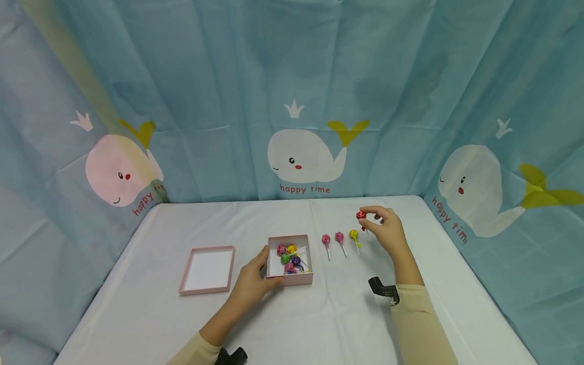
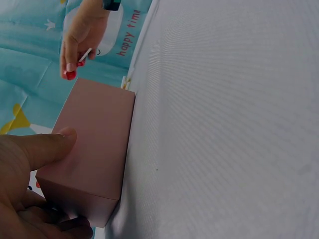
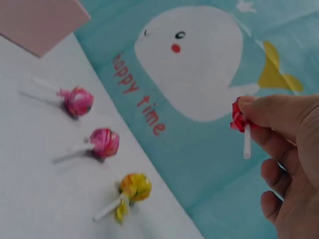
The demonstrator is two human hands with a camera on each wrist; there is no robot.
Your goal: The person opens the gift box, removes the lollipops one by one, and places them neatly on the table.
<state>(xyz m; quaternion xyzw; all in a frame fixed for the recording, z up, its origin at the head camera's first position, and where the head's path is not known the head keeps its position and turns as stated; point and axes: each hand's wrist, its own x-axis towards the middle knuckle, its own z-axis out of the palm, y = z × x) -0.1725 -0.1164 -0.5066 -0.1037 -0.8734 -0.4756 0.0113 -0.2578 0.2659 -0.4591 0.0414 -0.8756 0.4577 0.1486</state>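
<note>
Pinching red lollipop (image 3: 237,118) by wrapped head with thumb and finger of right hand (image 1: 388,230). Holding it above far side of white table (image 1: 315,322), just beyond yellow lollipop (image 1: 354,234). Pointing head-up, with long axis slanted, stick running down and slightly right. Seeing two pink lollipops (image 1: 339,236) lined up beside the yellow one, near-parallel, heads far, sticks near. Gripping near left corner of open pink box (image 1: 294,280) with left hand (image 1: 250,282), thumb on near wall. Can see jumbled lollipops (image 1: 285,258) inside.
</note>
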